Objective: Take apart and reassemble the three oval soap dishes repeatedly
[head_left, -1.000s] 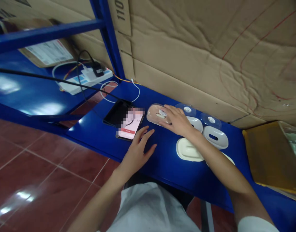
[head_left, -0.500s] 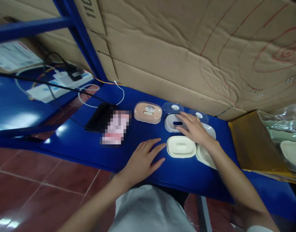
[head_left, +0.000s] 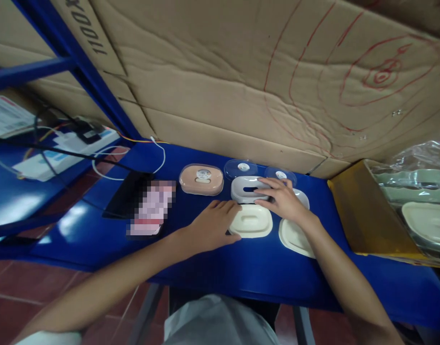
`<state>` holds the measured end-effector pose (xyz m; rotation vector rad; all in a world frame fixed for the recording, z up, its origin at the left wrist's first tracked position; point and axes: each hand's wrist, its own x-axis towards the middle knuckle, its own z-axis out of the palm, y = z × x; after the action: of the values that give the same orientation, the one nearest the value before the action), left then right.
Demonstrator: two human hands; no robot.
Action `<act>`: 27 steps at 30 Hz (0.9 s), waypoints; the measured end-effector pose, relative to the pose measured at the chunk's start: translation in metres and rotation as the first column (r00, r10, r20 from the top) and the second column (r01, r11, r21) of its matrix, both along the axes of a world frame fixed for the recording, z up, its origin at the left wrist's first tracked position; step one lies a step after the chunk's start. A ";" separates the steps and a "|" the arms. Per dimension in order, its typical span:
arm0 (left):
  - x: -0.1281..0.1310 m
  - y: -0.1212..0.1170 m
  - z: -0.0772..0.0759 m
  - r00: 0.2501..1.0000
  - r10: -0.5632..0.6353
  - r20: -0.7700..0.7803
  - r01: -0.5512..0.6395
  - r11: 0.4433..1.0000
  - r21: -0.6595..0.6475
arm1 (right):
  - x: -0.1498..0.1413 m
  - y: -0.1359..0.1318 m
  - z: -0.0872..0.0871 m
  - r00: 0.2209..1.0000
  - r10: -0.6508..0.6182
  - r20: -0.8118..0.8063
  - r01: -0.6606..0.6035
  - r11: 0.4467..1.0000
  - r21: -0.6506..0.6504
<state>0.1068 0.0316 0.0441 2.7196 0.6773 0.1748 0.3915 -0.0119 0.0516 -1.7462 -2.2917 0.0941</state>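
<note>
My left hand (head_left: 215, 224) has its thumb and fingers around the left end of a cream oval piece (head_left: 265, 221) with a raised bar in its middle. Directly behind that piece is a white oval dish (head_left: 237, 189) with a dark slot. My right hand (head_left: 282, 197) grips the dish's right end, thumb at the front and fingers at the back and over the top. Partly hidden behind my right hand and forearm are a second white piece (head_left: 302, 197) and a second cream piece (head_left: 292, 235). All these pieces rest on the blue table (head_left: 220, 273).
A pink oval box (head_left: 191, 181) with a clear cover stands left of two clear covers (head_left: 237, 168) (head_left: 280, 174). Further left lies a blurred-out phone-like object (head_left: 151, 208). Right is an open carton (head_left: 353, 211) of wrapped pieces. Cardboard (head_left: 213, 96) stands behind; cables run left.
My left hand has moved right onto the cream piece's end. My right hand's fingers have closed around the white dish's right end. The camera view has shifted.
</note>
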 end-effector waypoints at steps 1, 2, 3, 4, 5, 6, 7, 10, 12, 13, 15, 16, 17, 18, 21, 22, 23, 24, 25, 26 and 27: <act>-0.005 0.005 0.001 1.000 0.025 -0.007 -0.025 0.999 -0.032 | 0.001 -0.002 -0.001 1.000 -0.009 -0.027 0.010 1.000 0.018; -0.010 0.009 0.002 0.998 0.057 -0.011 -0.058 0.996 -0.064 | 0.002 -0.004 -0.001 0.998 -0.015 -0.054 0.017 0.999 0.033; -0.014 0.012 0.002 0.996 0.091 -0.010 -0.092 0.991 -0.094 | 0.002 -0.008 -0.001 0.997 -0.020 -0.076 0.023 0.999 0.044; -0.017 0.014 0.001 0.992 0.123 -0.003 -0.123 0.985 -0.123 | 0.001 -0.012 -0.002 0.996 -0.024 -0.091 0.029 0.998 0.055; -0.019 0.015 -0.001 0.989 0.150 0.010 -0.147 0.978 -0.149 | -0.001 -0.017 -0.002 0.995 -0.028 -0.099 0.035 0.997 0.069; -0.019 0.016 -0.003 0.985 0.169 0.030 -0.162 0.972 -0.170 | -0.004 -0.022 -0.002 0.994 -0.033 -0.102 0.041 0.995 0.086; -0.019 0.016 -0.006 0.982 0.178 0.056 -0.165 0.968 -0.189 | -0.007 -0.028 -0.003 0.994 -0.037 -0.101 0.047 0.994 0.102; -0.017 0.014 -0.015 0.970 0.186 0.156 -0.145 0.959 -0.242 | -0.018 -0.045 -0.007 0.995 -0.043 -0.090 0.055 0.990 0.132; -0.017 0.014 -0.020 0.961 0.183 0.207 -0.120 0.951 -0.286 | -0.027 -0.053 -0.010 0.997 -0.037 -0.073 0.047 0.990 0.132; -0.017 0.014 -0.022 0.958 0.179 0.226 -0.105 0.946 -0.305 | -0.031 -0.056 -0.011 0.997 -0.033 -0.063 0.041 0.990 0.134; -0.017 0.015 -0.025 0.954 0.162 0.252 -0.075 0.943 -0.323 | -0.039 -0.059 -0.013 0.999 -0.021 -0.044 0.027 0.990 0.138; -0.018 0.015 -0.026 0.953 0.152 0.264 -0.061 0.945 -0.322 | -0.043 -0.061 -0.014 0.999 -0.017 -0.035 0.021 0.990 0.142; -0.017 0.015 -0.027 0.952 0.142 0.272 -0.052 0.948 -0.314 | -0.046 -0.061 -0.015 1.000 -0.016 -0.027 0.019 0.989 0.149; -0.017 0.015 -0.027 0.952 0.137 0.275 -0.050 0.953 -0.300 | -0.048 -0.062 -0.016 1.000 -0.017 -0.019 0.020 0.988 0.156; -0.016 0.016 -0.026 0.959 0.136 0.248 -0.074 0.967 -0.246 | -0.053 -0.063 -0.017 1.000 -0.030 0.005 0.029 0.983 0.184; -0.016 0.016 -0.025 0.962 0.134 0.238 -0.078 0.970 -0.231 | -0.054 -0.063 -0.017 0.999 -0.032 0.012 0.029 0.981 0.190; -0.016 0.016 -0.024 0.964 0.129 0.233 -0.077 0.973 -0.219 | -0.054 -0.063 -0.016 0.999 -0.028 0.019 0.023 0.981 0.193; -0.016 0.016 -0.023 0.965 0.122 0.233 -0.072 0.975 -0.210 | -0.054 -0.063 -0.016 1.000 -0.018 0.026 0.012 0.981 0.195; -0.016 0.016 -0.022 0.965 0.113 0.236 -0.065 0.977 -0.202 | -0.054 -0.063 -0.015 0.999 -0.004 0.033 -0.003 0.980 0.197; -0.016 0.016 -0.021 0.965 0.107 0.238 -0.061 0.980 -0.192 | -0.055 -0.063 -0.014 0.999 0.013 0.041 -0.021 0.980 0.198; -0.016 0.015 -0.020 0.966 0.104 0.238 -0.062 0.982 -0.179 | -0.055 -0.062 -0.013 0.998 0.030 0.051 -0.039 0.979 0.200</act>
<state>0.0906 0.0470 0.0238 2.4535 0.6987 0.4456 0.3364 -0.0744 0.0381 -1.6236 -2.2754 -0.1691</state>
